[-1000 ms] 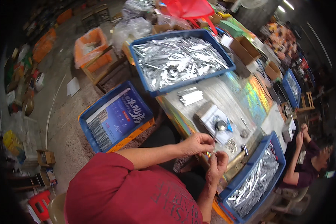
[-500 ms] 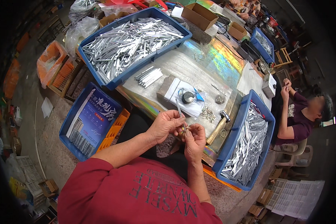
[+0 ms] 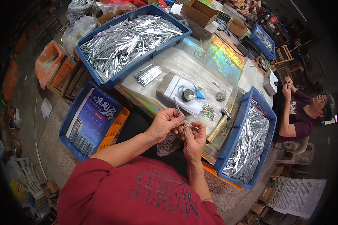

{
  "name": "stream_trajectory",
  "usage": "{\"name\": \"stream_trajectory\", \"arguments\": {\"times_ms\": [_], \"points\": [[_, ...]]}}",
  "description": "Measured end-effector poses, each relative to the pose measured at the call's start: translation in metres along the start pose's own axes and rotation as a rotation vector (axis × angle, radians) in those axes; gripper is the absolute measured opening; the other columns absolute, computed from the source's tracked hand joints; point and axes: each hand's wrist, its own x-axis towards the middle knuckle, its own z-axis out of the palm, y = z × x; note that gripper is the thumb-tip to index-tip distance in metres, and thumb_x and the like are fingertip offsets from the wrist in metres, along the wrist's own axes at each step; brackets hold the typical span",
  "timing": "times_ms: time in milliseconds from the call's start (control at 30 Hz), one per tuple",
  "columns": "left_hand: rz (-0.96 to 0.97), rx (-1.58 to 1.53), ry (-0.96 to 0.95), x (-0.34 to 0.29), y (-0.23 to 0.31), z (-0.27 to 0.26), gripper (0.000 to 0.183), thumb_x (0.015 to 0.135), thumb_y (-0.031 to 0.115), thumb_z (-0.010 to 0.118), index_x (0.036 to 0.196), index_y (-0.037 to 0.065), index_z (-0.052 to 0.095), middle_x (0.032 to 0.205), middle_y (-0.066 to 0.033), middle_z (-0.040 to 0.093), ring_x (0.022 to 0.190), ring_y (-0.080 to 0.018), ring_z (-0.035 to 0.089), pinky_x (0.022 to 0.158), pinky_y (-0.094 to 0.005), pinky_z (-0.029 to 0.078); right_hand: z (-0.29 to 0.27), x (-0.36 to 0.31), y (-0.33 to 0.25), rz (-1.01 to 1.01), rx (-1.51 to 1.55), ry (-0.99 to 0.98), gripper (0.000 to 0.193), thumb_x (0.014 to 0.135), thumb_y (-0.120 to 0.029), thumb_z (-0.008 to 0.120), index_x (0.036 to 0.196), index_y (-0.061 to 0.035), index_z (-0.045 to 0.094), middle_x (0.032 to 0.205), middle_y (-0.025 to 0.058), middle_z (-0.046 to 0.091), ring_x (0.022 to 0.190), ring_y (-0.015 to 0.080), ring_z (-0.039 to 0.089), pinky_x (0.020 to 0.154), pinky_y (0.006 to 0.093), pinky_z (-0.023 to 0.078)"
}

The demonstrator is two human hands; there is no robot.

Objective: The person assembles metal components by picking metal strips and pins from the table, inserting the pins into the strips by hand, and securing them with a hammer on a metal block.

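Observation:
My left hand (image 3: pixel 164 125) pinches a slim silver metal strip (image 3: pixel 177 107) that points up and away, its lower end hidden among the fingers. Close beside it, touching or nearly so, my right hand (image 3: pixel 194 141) is closed with thumb against forefinger at the strip's lower end. Whatever that pinch holds is too small to make out. Beyond the hands lies a white paper pad (image 3: pixel 174 90) bearing a round black-topped container (image 3: pixel 188 95). Small brassy parts (image 3: pixel 208 111) are heaped to its right, beside a wooden-handled hammer (image 3: pixel 219 128).
Large blue bins of metal strips stand at the far left (image 3: pixel 111 83) and right (image 3: pixel 268 144). A smaller blue bin (image 3: pixel 65 140) at lower left holds strips and a printed sheet. Several strips (image 3: pixel 148 74) lie on the table. A person (image 3: pixel 298 116) sits at right.
The whole view has shifted slightly. My hands stay together around the strip, with the right fingers a little differently set at its lower end.

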Motion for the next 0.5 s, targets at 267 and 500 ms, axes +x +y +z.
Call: {"name": "stream_trajectory", "arguments": {"times_ms": [267, 500], "points": [[0.045, 0.113, -0.024, -0.0010, -0.0037, 0.0005, 0.014, 0.078, 0.017, 0.056, 0.081, 0.004, 0.051, 0.071, -0.0027, 0.057, 0.055, -0.0049, 0.052, 0.046, -0.0144, 0.041, 0.0026, -0.0025, 0.0012, -0.047, -0.043, 0.046, 0.024, 0.079, -0.003, 0.050, 0.099, -0.0071, 0.036, 0.069, -0.0006, 0.045, 0.055, 0.0038, 0.040, 0.047, 0.0153, 0.032], [0.068, 0.097, 0.009, 0.0009, -0.0044, 0.0023, 0.014, 0.079, 0.017, 0.055, 0.080, 0.004, 0.051, 0.071, -0.0034, 0.058, 0.055, -0.0045, 0.052, 0.046, -0.0148, 0.041, 0.0012, 0.0009, 0.0042, -0.051, -0.060, 0.066, 0.023, 0.080, -0.005, 0.050, 0.099, -0.0059, 0.036, 0.071, 0.0008, 0.047, 0.057, 0.0046, 0.042, 0.050, 0.0153, 0.034]]}}
